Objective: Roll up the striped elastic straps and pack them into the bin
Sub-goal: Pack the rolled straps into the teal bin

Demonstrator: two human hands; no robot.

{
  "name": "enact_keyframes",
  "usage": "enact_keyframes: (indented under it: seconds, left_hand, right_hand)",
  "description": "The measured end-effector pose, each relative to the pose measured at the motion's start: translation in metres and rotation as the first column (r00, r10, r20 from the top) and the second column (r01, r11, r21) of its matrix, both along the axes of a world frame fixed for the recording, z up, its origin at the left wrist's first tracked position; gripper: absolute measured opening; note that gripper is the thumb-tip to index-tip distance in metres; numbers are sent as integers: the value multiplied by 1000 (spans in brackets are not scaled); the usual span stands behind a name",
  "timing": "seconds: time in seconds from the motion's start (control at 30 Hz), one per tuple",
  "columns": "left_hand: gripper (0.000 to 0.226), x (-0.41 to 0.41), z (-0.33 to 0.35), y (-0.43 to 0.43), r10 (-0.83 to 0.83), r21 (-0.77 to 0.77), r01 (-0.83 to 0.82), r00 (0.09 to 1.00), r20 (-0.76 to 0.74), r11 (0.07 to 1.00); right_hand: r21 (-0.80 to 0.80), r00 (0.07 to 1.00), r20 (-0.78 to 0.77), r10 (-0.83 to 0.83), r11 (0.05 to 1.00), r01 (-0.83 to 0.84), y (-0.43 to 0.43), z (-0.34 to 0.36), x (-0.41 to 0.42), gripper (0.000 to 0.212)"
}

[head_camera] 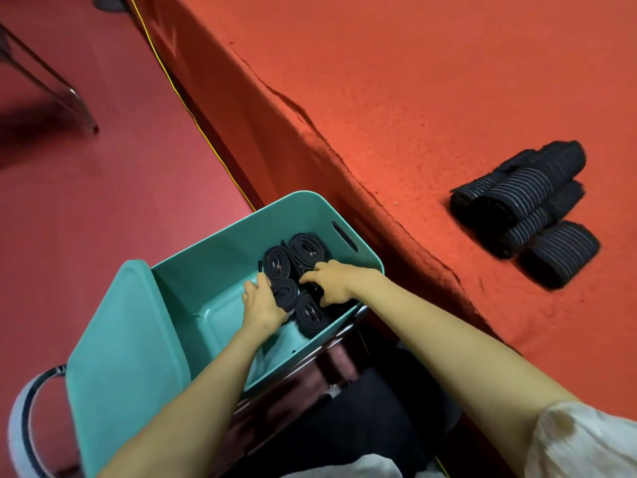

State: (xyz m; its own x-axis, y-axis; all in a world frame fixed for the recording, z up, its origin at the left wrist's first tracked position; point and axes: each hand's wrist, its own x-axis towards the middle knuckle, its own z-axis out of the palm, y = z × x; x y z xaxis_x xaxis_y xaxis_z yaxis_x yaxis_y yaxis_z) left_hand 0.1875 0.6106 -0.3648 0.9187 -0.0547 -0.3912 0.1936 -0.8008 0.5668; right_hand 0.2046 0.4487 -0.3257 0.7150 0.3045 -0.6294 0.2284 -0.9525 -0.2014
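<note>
Rolled straps (306, 250) fill the teal bin (220, 288). Left hand (263, 303) fingers grip one strap roll (285, 293); right hand (332, 281) fingers curl round another.

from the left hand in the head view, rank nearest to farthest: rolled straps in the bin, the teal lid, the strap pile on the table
1. Rolled straps: inside the bin, touching the left hand on its right side.
2. Teal lid: leaning against the bin's left side, left of the hand.
3. Strap pile: up on the table, far right, beyond the bin.
</note>
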Motion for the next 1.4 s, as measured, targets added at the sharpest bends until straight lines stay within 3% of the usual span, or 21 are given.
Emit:
enact_keyframes:
  seconds: [0.1,0.33,0.5,0.63,0.7,0.83,1.07,1.2,1.27,1.4]
  left_hand:
    - [58,0,-5,1,-4,2,4,1000,3,1000]
    - [52,0,-12,-2,-130,-55,132,991,43,990]
    - [42,3,-6,3,23,-171,-31,998,-52,985]
    - [43,-5,-5,4,61,-178,-69,997,-51,982]
    - [46,-6,-6,5,61,-181,-66,998,-34,981]
    - [50,-7,-5,4,66,-186,-69,998,-23,980]
    - [45,-3,-12,6,153,-226,-153,988,-20,962]
    - [38,-3,-14,6,194,-264,-197,980,-37,944]
    - [36,-3,-15,7,192,-287,-193,981,-32,938]
    - [37,-3,-13,7,210,-348,-214,976,-50,913]
  right_hand:
    - [-61,998,-6,58,996,-58,8,-3,-3,62]
    - [-20,996,-26,81,997,-81,3,-5,1,54]
    - [-32,998,-32,51,998,-52,3,-4,3,51]
    - [46,995,51,-89,995,87,7,0,5,32]
    - [95,983,131,-127,989,116,8,0,7,36]
    - [72,990,143,-10,997,0,24,-6,13,57]
    - [63,908,419,17,997,-48,42,-13,35,41]
    - [67,924,381,-40,998,16,56,-14,46,48]
    - [1,925,381,5,1000,-5,65,-17,50,52]
    - [-20,936,327,129,991,-130,69,-15,58,40]
